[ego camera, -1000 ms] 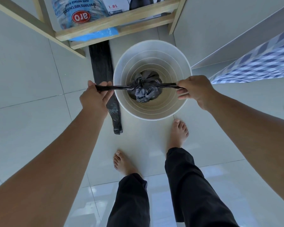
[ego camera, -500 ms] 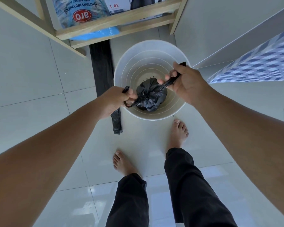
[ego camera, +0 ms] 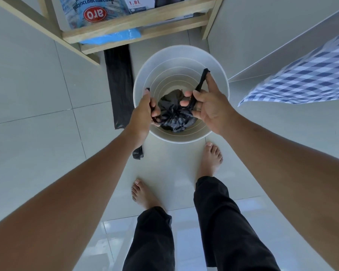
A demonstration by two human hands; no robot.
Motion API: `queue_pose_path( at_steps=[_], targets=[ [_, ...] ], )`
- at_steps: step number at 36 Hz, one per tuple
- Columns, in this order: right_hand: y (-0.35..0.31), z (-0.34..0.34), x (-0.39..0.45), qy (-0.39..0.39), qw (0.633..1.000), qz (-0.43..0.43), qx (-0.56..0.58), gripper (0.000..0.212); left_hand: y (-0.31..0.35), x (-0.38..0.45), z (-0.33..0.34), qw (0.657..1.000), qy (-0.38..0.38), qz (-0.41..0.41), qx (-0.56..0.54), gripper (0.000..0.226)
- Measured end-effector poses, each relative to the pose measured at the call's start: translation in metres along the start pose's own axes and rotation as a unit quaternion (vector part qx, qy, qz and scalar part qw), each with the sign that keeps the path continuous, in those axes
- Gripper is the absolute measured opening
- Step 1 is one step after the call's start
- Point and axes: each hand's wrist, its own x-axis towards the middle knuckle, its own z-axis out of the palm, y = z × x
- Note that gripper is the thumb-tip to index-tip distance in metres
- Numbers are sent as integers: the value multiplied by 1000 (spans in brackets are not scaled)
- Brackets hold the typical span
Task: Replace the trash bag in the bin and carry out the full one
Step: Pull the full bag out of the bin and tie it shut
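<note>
Down inside the white bin (ego camera: 181, 55), your hands cover part of the crumpled black trash bag (ego camera: 174, 114), hiding its knot. Your left hand (ego camera: 143, 112) and right hand (ego camera: 209, 108) each grip a twisted tail; a folded black bag (ego camera: 117, 83) lies beside the bin

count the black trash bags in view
2: the full bag sits inside the white bin, its ends held by both hands; a flat spare bag lies on the floor left of the bin.
</note>
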Motion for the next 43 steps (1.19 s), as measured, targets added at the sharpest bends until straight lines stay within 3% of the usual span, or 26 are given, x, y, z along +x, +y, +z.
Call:
queue_pose_path(
  at_steps=[4,10,14,18,23,27,33,41,43],
  targets=[
    [2,3,-1,4,1000,-5,-20,76,3,1,4,987,-40,-64,-144,21],
    [3,5,1,31,1000,-1,8,81,3,-3,6,948,-106,-29,-298,18],
    [7,2,3,34,999,8,-33,82,2,-4,10,962,-148,-4,-230,39],
    [8,-3,3,31,999,23,-26,82,-3,4,9,981,-137,0,-140,27],
    [9,-6,4,19,999,30,-11,82,-1,9,5,988,-112,55,96,26],
    [10,-5,5,17,999,33,11,82,0,8,10,996,-72,40,43,16],
    [11,-7,16,66,997,39,-20,90,-2,6,16,994,-76,5,-77,16],
    [13,-12,24,129,989,36,-63,89,-5,11,25,987,-144,49,-55,21],
    [14,-14,28,164,983,46,-72,76,-3,11,26,984,-160,51,-57,24]
  ],
)
